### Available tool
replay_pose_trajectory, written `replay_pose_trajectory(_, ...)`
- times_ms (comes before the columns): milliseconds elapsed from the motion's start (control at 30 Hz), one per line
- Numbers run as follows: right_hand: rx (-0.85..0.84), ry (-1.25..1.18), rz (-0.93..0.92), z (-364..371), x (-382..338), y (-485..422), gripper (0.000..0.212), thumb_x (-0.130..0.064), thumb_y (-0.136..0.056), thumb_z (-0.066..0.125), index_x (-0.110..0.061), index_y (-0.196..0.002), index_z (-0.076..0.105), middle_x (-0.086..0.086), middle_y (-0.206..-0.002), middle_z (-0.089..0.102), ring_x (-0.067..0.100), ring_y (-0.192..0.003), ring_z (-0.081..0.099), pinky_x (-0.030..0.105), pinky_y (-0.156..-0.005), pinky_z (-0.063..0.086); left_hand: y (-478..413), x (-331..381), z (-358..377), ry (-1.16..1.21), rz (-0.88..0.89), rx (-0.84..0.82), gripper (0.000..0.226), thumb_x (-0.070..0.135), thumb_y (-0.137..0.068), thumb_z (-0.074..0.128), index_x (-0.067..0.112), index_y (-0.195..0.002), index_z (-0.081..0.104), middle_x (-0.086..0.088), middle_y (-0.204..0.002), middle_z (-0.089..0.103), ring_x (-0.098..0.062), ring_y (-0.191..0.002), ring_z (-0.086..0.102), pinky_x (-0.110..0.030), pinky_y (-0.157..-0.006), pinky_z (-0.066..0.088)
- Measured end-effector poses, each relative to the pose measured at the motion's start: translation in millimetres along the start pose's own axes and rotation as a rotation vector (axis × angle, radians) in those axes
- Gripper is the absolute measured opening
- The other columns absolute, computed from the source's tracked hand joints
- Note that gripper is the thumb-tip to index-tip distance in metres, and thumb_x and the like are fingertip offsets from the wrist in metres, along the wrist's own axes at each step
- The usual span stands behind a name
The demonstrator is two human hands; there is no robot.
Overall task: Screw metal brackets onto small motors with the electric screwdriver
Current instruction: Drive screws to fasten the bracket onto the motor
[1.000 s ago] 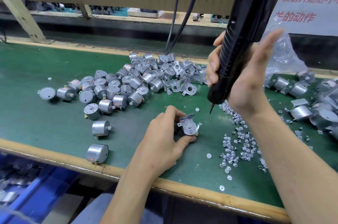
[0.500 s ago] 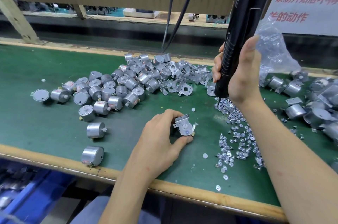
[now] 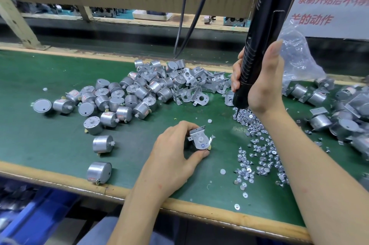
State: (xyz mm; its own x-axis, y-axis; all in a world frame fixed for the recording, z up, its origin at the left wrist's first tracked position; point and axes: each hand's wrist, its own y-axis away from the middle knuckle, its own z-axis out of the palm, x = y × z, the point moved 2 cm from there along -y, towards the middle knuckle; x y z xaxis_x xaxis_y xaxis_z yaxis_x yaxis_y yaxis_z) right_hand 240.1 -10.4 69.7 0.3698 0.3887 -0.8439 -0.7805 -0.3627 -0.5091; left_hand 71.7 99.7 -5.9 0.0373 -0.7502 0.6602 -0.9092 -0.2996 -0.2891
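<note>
My left hand (image 3: 173, 152) grips a small silver motor with a metal bracket (image 3: 199, 137) laid on its face, held just above the green mat. My right hand (image 3: 259, 85) is wrapped around the black electric screwdriver (image 3: 259, 35), which stands nearly upright. Its bit tip (image 3: 236, 114) touches the top end of the scattered pile of silver screws (image 3: 257, 150). The screwdriver is to the right of and farther back than the held motor, apart from it.
A heap of bare motors (image 3: 119, 97) lies at centre left, loose brackets (image 3: 199, 85) behind centre. Two single motors (image 3: 102, 143) (image 3: 99, 171) sit near the wooden front edge (image 3: 60, 178). Bracketed motors (image 3: 339, 108) and a plastic bag (image 3: 297, 59) are on the right. Cables (image 3: 187, 15) hang behind.
My right hand has swung the screwdriver upright and lowered its tip from above the mat into the screw pile. My left hand keeps the motor and bracket in nearly the same place.
</note>
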Motion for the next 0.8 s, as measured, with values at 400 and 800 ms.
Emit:
replay_pose_trajectory(400,0.017,-0.003,0.007,-0.4,2.3,2.2,0.072,-0.09,-0.076,0.045,-0.019,-0.083,0.057,-0.001,-0.058,0.053,0.021,-0.044,0.049,0.031,-0.047,0.042,-0.2,0.7,-0.5,0.001,-0.002,-0.004,0.033,0.035,-0.081,0.079,0.033,-0.105,0.056,0.042,-0.091,0.049,0.012,-0.082,0.045,-0.006,-0.071,0.033)
replay_pose_trajectory(800,-0.103,-0.113,0.109,13.4,-0.1,7.5,0.081,-0.092,-0.066,0.05,-0.013,-0.082,0.053,0.005,-0.06,0.047,0.022,-0.045,0.041,0.039,-0.049,0.031,-0.2,2.2,-1.5,0.006,0.016,-0.009,0.035,0.034,-0.08,0.079,0.03,-0.107,0.057,0.048,-0.093,0.045,0.016,-0.083,0.044,-0.012,-0.058,0.039)
